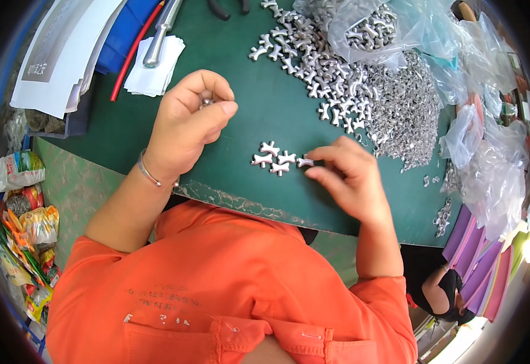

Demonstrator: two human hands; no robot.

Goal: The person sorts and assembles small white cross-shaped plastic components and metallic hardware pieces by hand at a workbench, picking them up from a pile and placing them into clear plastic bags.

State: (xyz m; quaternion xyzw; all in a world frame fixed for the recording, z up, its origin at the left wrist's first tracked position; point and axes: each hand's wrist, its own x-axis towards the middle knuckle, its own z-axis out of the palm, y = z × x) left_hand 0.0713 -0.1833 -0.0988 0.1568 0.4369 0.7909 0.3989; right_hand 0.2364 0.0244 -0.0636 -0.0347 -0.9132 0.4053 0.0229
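— Green mat (259, 109) under everything; what's on it?
— A big heap of silvery metal pieces (337, 79) far side, four loose ones (275, 159) near me.
— Your hands?
— My left hand (186, 124) pinches a small metal piece (206, 102) — fingertips closed. My right hand (347, 173) nips the end piece (305, 161) on the mat.

Green counter (240, 91): small cluster of silver cross-shaped metal pieces (276, 159) near front edge, big heap of the same (319, 67) at back, pile of finer metal bits (404, 115) beside it, clear plastic bags (483, 151) right, white paper stack (154, 67) back left.
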